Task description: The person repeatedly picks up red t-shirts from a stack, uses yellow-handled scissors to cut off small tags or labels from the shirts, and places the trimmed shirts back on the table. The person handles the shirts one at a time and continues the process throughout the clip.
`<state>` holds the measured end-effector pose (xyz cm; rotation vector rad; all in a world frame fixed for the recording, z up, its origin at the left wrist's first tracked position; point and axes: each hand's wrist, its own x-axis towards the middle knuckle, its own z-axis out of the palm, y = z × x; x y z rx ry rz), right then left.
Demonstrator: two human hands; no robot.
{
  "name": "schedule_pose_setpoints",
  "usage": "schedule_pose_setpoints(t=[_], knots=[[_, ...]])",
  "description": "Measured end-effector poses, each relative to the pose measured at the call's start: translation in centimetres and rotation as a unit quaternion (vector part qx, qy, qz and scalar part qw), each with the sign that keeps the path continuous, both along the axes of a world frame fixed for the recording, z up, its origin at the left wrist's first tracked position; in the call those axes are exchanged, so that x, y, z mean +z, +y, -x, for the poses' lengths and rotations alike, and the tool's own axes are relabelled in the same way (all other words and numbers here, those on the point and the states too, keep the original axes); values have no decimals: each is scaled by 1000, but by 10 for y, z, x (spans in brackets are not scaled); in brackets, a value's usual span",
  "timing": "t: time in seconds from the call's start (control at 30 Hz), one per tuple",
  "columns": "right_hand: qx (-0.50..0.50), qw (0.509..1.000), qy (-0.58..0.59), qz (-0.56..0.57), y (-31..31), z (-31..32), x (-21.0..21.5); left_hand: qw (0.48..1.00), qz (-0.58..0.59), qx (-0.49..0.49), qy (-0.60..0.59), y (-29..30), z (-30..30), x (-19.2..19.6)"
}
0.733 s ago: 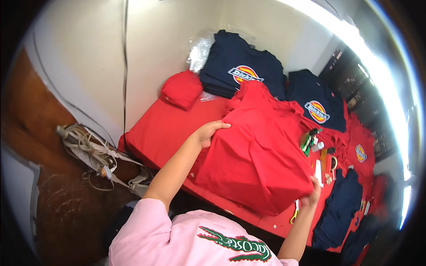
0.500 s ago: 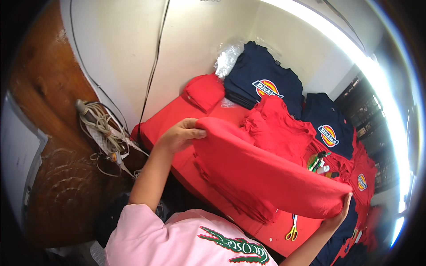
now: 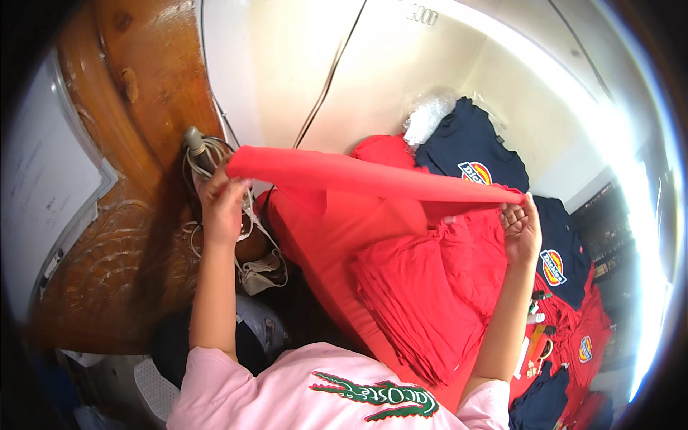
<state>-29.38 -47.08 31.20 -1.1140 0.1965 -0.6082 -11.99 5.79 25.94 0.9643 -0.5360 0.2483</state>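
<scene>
A long piece of folded red cloth (image 3: 373,175) is stretched between my two hands, raised above a red-covered table (image 3: 333,287). My left hand (image 3: 226,204) is closed on its left end, in front of the wooden panel. At the other end, my right hand (image 3: 522,233) pinches a corner with its fingers curled in. Below the cloth lies a stack of folded red fabric (image 3: 408,301), with more red fabric (image 3: 476,240) crumpled against it. Whether the held cloth is a whole shirt I cannot tell.
Navy T-shirts (image 3: 476,136) with a printed badge are piled at the back beside clear plastic wrapping (image 3: 430,118). Another navy T-shirt (image 3: 562,236) and red shirts (image 3: 591,326) lie right. Small bottles (image 3: 534,317) stand near them. Coiled cables (image 3: 251,222) hang left, by a carved wooden panel (image 3: 136,258).
The cloth has been lifted and pulled more level and narrow. Both hands are raised, and the right one has come up from the table's near right side. The view has shifted left.
</scene>
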Motion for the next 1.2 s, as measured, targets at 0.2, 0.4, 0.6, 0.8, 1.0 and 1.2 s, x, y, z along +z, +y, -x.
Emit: schedule_pose_setpoints(t=[0.2,0.4,0.6,0.8,1.0,1.2], knots=[[-51,995,87,-13,2,-53,-106,973,-202,26,111,4,50,-133],[-38,973,205,-97,-26,-73,-235,881,-138,-112,438,-30,108,-314],[-72,983,167,22,45,-125,-236,849,11,-174,499,-29,111,-329],[62,954,51,288,181,-164,-213,828,100,-167,526,-36,100,-337],[271,746,56,605,289,-113,-228,776,132,-173,592,-52,93,-308],[426,800,103,409,293,-56,-166,822,-4,-138,553,-76,80,-309]])
